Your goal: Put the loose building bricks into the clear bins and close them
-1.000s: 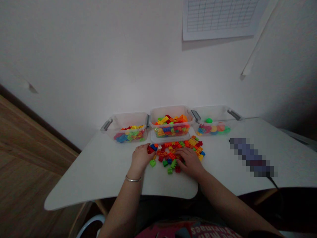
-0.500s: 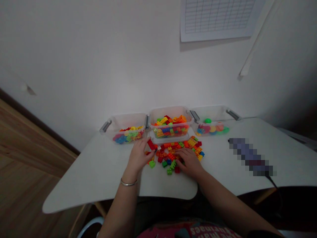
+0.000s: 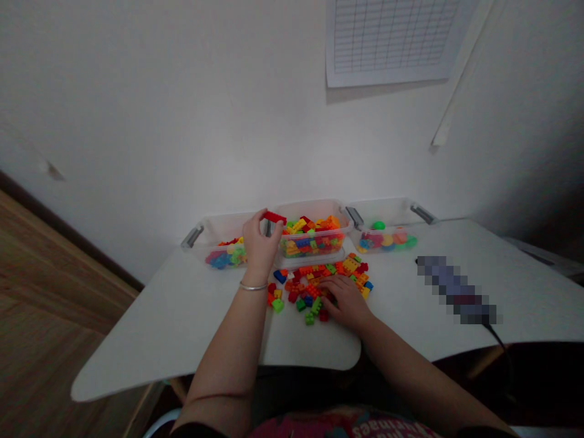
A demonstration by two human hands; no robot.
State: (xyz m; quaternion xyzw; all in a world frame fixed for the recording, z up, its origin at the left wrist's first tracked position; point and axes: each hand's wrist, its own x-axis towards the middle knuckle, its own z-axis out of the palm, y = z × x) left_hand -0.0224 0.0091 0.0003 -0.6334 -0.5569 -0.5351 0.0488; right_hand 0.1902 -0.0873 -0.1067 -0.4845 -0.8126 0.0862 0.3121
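Left hand [image 3: 261, 244] pinches a red toy brick [image 3: 275, 217] mid-frame; right hand [image 3: 347, 300] is over the brick pile [image 3: 312, 292], lower center, can't tell if gripping.

Indoors, seemingly homelike, white table [image 3: 173, 328], toy bricks [image 3: 312, 291], gridded sheet [image 3: 392, 42] on wall [image 3: 205, 121]

Single head cam, from six o'clock, facing forward and down; bench [image 3: 182, 328] close, wall [image 3: 196, 121] at twelve.

Bricks [image 3: 311, 291] lay on the table [image 3: 182, 322]. Behind them stood a left bin [image 3: 223, 228], a middle bin [image 3: 314, 210] and a right bin [image 3: 387, 210].
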